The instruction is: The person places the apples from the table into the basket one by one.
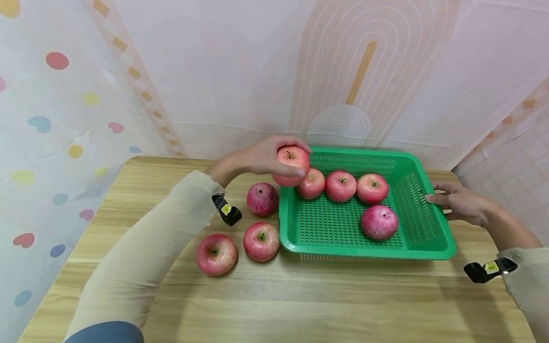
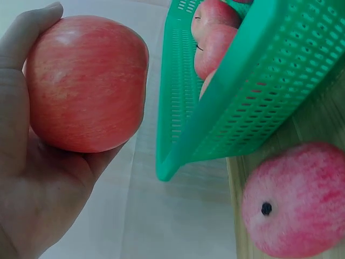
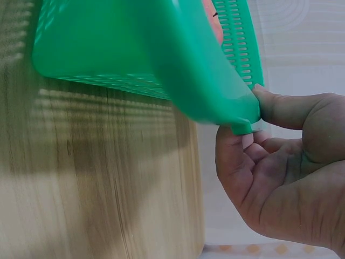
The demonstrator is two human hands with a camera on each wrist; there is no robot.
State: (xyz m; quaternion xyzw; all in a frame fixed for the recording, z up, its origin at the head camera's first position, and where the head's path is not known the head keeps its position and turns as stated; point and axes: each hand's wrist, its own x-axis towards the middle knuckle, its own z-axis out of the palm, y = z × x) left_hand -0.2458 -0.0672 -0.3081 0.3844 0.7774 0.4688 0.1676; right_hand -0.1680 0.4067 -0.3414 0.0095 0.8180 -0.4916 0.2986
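My left hand (image 1: 268, 156) grips a red apple (image 1: 292, 164) by its sides, held up at the left rim of a green plastic basket (image 1: 369, 253). In the left wrist view the apple (image 2: 86, 83) rests against the palm, apart from the basket wall (image 2: 253, 102). On the far side, my right hand (image 1: 465, 205) pinches the basket's right rim; the right wrist view shows thumb and fingers (image 3: 234, 162) about that edge. Inside the basket, a row of apples (image 1: 340, 186) lies along the back, with a darker apple (image 1: 379, 222) nearer the front right.
Left of the basket, a dark red apple (image 1: 262, 199) and two lighter apples, one beside the basket (image 1: 261, 241) and one farther left (image 1: 217, 254), sit on the wooden table (image 1: 300, 305). A patterned cloth wall (image 1: 231, 71) stands right behind the table.
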